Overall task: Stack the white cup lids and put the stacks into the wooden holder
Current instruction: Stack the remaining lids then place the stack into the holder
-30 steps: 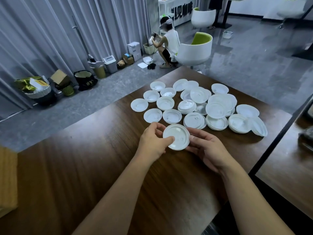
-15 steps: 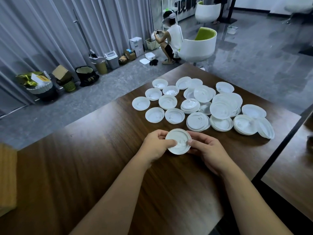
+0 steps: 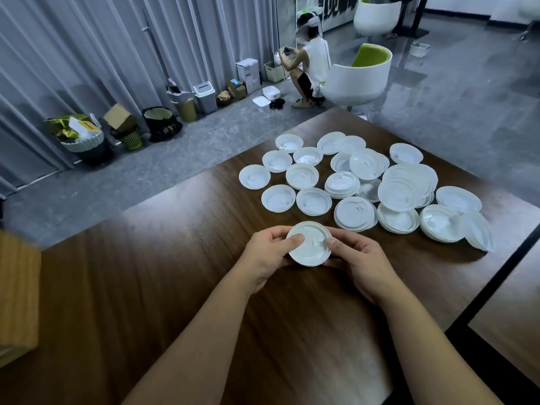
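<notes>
A round white plastic cup lid (image 3: 309,244) sat low over the dark wooden tabletop (image 3: 181,258), held between both hands. The left hand (image 3: 267,252) curled its grip round the lid's nine-o'clock rim, thumb on top; the right hand (image 3: 358,258) pinched the three-o'clock rim. The other white lids (image 3: 353,182), loose and part-stacked, lay spread toward one o'clock.

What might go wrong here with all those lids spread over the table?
The tilted lid at the right end of the spread lies close to the table edge and might slide off. Both the left hand and the right hand grip the held lid, so a hard squeeze could bend it.
</notes>
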A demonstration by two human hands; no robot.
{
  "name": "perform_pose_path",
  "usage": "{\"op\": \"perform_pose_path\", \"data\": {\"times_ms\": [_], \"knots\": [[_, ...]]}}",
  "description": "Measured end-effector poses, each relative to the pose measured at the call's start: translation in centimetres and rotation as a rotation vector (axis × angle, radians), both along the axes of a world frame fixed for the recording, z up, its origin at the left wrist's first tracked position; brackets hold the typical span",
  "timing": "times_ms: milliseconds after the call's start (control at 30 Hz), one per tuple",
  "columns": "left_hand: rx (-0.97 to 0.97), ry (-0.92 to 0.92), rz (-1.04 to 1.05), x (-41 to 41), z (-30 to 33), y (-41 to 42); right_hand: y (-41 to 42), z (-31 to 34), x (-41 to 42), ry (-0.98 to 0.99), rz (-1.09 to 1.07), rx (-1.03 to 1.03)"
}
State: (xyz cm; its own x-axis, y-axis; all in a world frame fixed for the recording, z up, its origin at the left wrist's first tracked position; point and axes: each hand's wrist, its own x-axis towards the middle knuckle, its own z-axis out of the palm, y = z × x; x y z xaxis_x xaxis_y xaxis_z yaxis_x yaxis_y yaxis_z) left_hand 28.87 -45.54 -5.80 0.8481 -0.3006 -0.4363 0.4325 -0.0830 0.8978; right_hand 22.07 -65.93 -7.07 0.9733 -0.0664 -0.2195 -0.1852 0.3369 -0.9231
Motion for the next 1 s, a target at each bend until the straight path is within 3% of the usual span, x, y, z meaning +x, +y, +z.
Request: {"op": "perform_pose_path", "data": {"times_ms": [200, 367, 533, 667, 833, 1000], "knots": [[0.095, -0.026, 0.059, 0.3, 0.0, -0.7, 0.0, -0.2, 0.3, 0.037, -0.004, 0.010], [0.127, 0.011, 0.064, 1.8, 0.9, -0.1, -0.1, 0.3, 0.7, 0.101, -0.059, 0.196], [0.458, -0.259, 0.395, 5.6, 0.7, 0.6, -0.3, 0.2, 0.7, 0.110, -0.057, 0.248], [0.623, -0.278, 0.362, 8.0, 0.9, -0.5, -0.3, -0.2, 0.7, 0.105, -0.069, 0.244], [0.613, -0.184, 0.378, 8.9, 0.9, -0.8, -0.4, -0.1, 0.6, 0.101, -0.066, 0.222], [0.361, -0.102, 0.419, 7.2, -0.1, 1.2, -0.3, 0.1, 0.5, 0.103, -0.068, 0.235]]}}
